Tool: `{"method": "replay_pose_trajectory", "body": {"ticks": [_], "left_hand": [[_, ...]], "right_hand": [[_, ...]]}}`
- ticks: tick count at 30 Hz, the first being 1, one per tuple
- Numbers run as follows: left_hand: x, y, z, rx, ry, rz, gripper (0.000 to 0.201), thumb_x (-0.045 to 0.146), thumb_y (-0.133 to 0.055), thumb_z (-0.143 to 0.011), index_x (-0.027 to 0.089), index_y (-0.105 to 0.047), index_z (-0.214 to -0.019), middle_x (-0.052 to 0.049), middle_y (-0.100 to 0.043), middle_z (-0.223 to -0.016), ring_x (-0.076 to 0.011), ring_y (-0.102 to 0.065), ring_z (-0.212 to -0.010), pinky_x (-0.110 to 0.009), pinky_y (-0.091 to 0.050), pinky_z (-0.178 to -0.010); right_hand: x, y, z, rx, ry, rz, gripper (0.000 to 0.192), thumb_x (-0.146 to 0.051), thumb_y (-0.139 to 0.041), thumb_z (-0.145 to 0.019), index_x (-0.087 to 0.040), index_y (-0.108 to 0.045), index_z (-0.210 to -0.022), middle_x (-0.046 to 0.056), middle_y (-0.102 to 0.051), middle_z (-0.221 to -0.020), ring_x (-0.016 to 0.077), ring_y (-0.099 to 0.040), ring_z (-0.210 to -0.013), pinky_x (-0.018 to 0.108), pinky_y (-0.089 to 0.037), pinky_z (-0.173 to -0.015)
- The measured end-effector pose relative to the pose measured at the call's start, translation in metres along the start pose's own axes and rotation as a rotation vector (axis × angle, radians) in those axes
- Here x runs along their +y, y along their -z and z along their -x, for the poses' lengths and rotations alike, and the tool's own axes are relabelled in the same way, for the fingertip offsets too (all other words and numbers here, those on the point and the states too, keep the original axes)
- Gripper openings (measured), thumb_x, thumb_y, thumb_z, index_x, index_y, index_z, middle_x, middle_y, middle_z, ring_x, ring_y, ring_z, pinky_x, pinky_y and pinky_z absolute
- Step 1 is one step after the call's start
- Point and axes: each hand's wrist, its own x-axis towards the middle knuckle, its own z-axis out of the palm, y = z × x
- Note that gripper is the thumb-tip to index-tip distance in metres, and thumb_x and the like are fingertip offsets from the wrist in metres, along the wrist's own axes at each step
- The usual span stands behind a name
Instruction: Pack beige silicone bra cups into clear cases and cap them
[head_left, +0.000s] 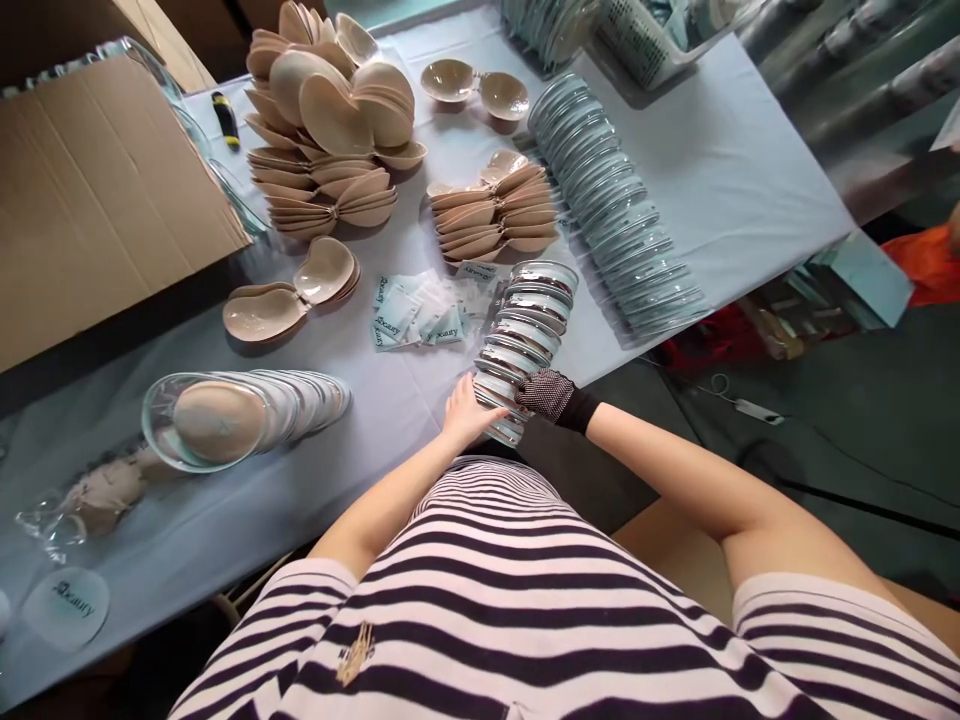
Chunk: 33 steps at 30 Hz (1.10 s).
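The table (750, 170), under its pale blue cloth, carries nearly everything I see. A flattened cardboard sheet (90, 190) lies over its far left corner. Along the right side a long row of clear plastic shells (615, 220) runs overlapping from the far edge toward the near right corner. At the far edge, left of the middle, sits a tall heap of beige cups (330, 120), with a lower stack of beige cups (491, 215) just right of it and one open pair (474, 88) beyond that. Toward the near left edge lies a nested row of clear shells with a beige cup in the front one (232, 410), and another beige pair (289, 295) rests farther in.

At the near edge, right of the middle, the stack of clear shells (525, 335) lies tipped on its side, its near end at the table's edge. My left hand (465, 412) presses flat against the left of that near end, fingers spread and loosely curved, touching it. My right hand (546, 392), in a dark mesh glove, curls over the right side of the same end, fingers bent around the shells. Both hands clasp the stack between them.

Just left of the stack lie small printed sachets (416, 315). A black and yellow tool (225, 118) lies by the cardboard.
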Motion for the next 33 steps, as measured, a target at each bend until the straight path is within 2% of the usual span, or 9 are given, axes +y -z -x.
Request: {"method": "replay_pose_trajectory", "body": {"ticks": [5,8,11,13,15,18,24,29,33], "left_hand": [[0.005,-0.002,0.0,-0.016,-0.025,-0.034,0.102,0.061,-0.074,-0.07,0.02,-0.028,-0.151,-0.02,-0.034,-0.158,-0.0359,-0.031,-0.148,-0.053,-0.026,-0.118],[0.008,-0.007,0.001,-0.011,-0.055,-0.05,0.104,0.059,-0.077,-0.068,0.023,-0.028,-0.152,-0.02,-0.026,-0.161,-0.0378,-0.023,-0.15,-0.06,-0.022,-0.118],[0.008,-0.01,0.003,0.062,-0.203,-0.074,0.084,0.052,-0.077,-0.074,0.028,-0.041,-0.146,-0.014,-0.028,-0.161,-0.0343,-0.021,-0.151,-0.06,-0.015,-0.121],[0.006,-0.01,0.004,0.079,-0.306,-0.066,0.06,0.046,-0.076,-0.078,0.03,-0.055,-0.132,-0.011,-0.037,-0.154,-0.0303,-0.029,-0.148,-0.054,-0.017,-0.123],[0.003,-0.01,0.003,0.059,-0.341,-0.016,0.051,0.044,-0.076,-0.078,0.028,-0.059,-0.123,-0.011,-0.042,-0.149,-0.0279,-0.038,-0.143,-0.048,-0.029,-0.12],[-0.001,-0.01,0.0,0.03,-0.278,0.071,0.069,0.046,-0.079,-0.074,0.023,-0.05,-0.132,-0.014,-0.038,-0.152,-0.0287,-0.042,-0.14,-0.044,-0.04,-0.113],[-0.002,-0.009,-0.002,-0.027,-0.122,0.042,0.101,0.055,-0.077,-0.072,0.021,-0.027,-0.153,-0.017,-0.028,-0.16,-0.0327,-0.03,-0.149,-0.048,-0.029,-0.12],[0.0,-0.008,0.0,-0.019,-0.185,-0.006,0.092,0.055,-0.075,-0.075,0.029,-0.034,-0.153,-0.014,-0.028,-0.161,-0.0332,-0.032,-0.148,-0.049,-0.033,-0.117],[0.001,-0.007,0.001,-0.02,-0.199,0.008,0.089,0.054,-0.074,-0.077,0.029,-0.035,-0.153,-0.012,-0.028,-0.162,-0.0308,-0.027,-0.15,-0.048,-0.028,-0.12]], "right_hand": [[-0.004,0.025,-0.022,0.131,0.058,-0.039,0.028,-0.026,-0.052,-0.09,-0.016,-0.074,-0.105,0.016,-0.069,-0.111,0.0294,-0.059,-0.106,0.047,-0.042,-0.096],[-0.003,0.043,-0.037,0.185,0.061,-0.055,0.028,-0.025,-0.053,-0.089,-0.016,-0.075,-0.104,0.015,-0.07,-0.11,0.0295,-0.056,-0.111,0.047,-0.038,-0.102],[0.009,0.051,-0.03,0.145,-0.036,-0.082,0.023,-0.023,-0.056,-0.087,-0.017,-0.077,-0.094,0.014,-0.07,-0.107,0.0297,-0.058,-0.11,0.042,-0.04,-0.099],[0.017,0.048,-0.015,0.1,-0.134,-0.109,0.023,-0.024,-0.056,-0.088,-0.018,-0.077,-0.093,0.013,-0.071,-0.105,0.0291,-0.06,-0.105,0.04,-0.044,-0.092],[0.02,0.04,0.001,0.021,-0.148,-0.121,0.023,-0.024,-0.058,-0.088,-0.018,-0.077,-0.099,0.013,-0.071,-0.103,0.0285,-0.062,-0.099,0.04,-0.045,-0.088],[0.014,0.023,0.016,-0.051,-0.072,-0.077,0.029,-0.019,-0.061,-0.085,-0.019,-0.074,-0.111,0.014,-0.071,-0.106,0.029,-0.062,-0.098,0.041,-0.044,-0.087],[0.007,-0.001,0.015,0.048,0.053,0.08,0.028,-0.019,-0.051,-0.092,-0.016,-0.072,-0.112,0.017,-0.07,-0.106,0.0283,-0.06,-0.096,0.045,-0.043,-0.087],[0.016,-0.005,0.018,0.08,0.176,0.077,0.027,-0.017,-0.046,-0.094,-0.018,-0.073,-0.097,0.014,-0.071,-0.101,0.0264,-0.057,-0.098,0.048,-0.039,-0.094],[0.017,-0.005,0.02,0.091,0.112,0.014,0.026,-0.017,-0.047,-0.093,-0.017,-0.072,-0.097,0.015,-0.07,-0.102,0.0281,-0.056,-0.1,0.051,-0.037,-0.097]]}}
